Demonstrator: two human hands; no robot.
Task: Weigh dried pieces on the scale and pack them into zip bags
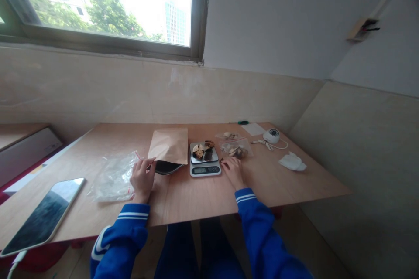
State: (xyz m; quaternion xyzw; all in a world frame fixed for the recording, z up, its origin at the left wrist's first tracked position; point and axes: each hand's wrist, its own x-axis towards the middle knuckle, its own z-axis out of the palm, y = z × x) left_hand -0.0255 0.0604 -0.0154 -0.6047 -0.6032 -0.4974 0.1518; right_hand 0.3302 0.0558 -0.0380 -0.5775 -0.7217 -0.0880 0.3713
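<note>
My left hand (142, 179) is closed on the left edge of a brown paper bag (170, 141), whose dark mouth gapes toward me. To its right stands a white digital kitchen scale (205, 171). Brown and pale dried pieces (202, 151), like dried mushroom or peel, lie piled on its metal plate. The scale's display is lit, but its digits are too small to read. My right hand (233, 171) is low over the table just right of the scale, fingers bent together, with a tiny dark bit at the tips that I cannot make out.
Crumpled clear plastic bags (113, 178) and a large phone (46, 213) on a cable lie left. Zip bags of dried pieces (238, 148) lie behind my right hand. Further right are a white camera (271, 135), a crumpled tissue (292, 161), white paper (253, 129) and a green-handled screwdriver (243, 122).
</note>
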